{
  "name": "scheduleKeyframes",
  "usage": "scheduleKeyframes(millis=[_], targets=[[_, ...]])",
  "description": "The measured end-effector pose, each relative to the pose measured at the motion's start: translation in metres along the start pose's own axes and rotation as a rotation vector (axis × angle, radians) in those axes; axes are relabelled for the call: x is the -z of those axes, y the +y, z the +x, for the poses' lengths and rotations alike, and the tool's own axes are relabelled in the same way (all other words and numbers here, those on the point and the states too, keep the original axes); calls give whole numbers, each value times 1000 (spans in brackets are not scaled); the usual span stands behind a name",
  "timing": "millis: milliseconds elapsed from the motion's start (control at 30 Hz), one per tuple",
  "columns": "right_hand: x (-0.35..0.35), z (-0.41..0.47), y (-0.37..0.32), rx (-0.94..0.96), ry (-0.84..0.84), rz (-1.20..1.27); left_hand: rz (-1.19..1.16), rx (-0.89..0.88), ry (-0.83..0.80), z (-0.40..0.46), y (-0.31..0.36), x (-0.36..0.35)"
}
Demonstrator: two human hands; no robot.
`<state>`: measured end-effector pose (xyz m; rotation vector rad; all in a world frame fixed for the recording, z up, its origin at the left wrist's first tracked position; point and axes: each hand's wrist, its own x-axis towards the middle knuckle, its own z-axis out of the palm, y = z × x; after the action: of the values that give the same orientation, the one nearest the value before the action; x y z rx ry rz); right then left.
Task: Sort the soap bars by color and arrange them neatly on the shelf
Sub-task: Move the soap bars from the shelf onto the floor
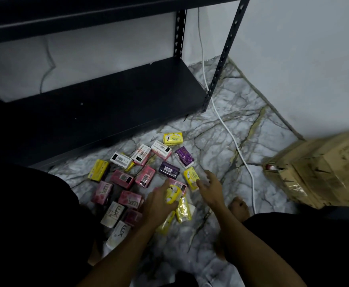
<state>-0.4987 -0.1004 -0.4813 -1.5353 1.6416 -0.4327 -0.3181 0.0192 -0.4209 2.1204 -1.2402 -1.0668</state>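
Soap bars (pixel 142 179) lie scattered on marble floor (pixel 221 141) at 6 o'clock from the shelf (pixel 107 104) front edge. Left hand (pixel 159 206) grips a yellow bar (pixel 172 194). Right hand (pixel 211 188), fingers spread wide, touches another yellow bar (pixel 191 177). Bare floor lies at 3 o'clock up to the white cable (pixel 238 146).

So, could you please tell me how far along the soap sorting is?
Nothing is done yet: the black shelf holds no soap. In hand: the left hand grips a yellow bar, and the right hand reaches open beside another yellow bar. Left: the mixed pile on the floor.
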Motion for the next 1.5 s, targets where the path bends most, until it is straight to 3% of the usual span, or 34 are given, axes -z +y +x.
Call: scheduleKeyframes(millis=[100, 267, 433, 600, 800, 1033, 1133, 1333, 1500], targets=[[9, -31, -15, -145, -4, 269, 37, 8, -1, 1, 9, -9], [0, -85, -21, -401, -379, 633, -4, 3, -55, -6, 18, -32], [4, -93, -12, -483, -313, 786, 27, -74, -109, -11, 25, -45], [26, -78, 5, -510, -158, 699, 2, -112, -258, -4, 30, -56], [30, -51, 45, -446, -154, 410, 368, -172, -235, 5, -1, -50], [1, -29, 65, -335, -120, 222, 541, -237, -259, 6, -37, -65], [-2, -19, 69, -245, -138, 185, 563, -232, -275, 5, -33, -63], [-16, 7, 108, -296, -127, 160, 512, -224, -235, 8, -33, -57], [16, -12, 20, -278, 15, 162, 395, -205, -134, 10, -5, -25]])
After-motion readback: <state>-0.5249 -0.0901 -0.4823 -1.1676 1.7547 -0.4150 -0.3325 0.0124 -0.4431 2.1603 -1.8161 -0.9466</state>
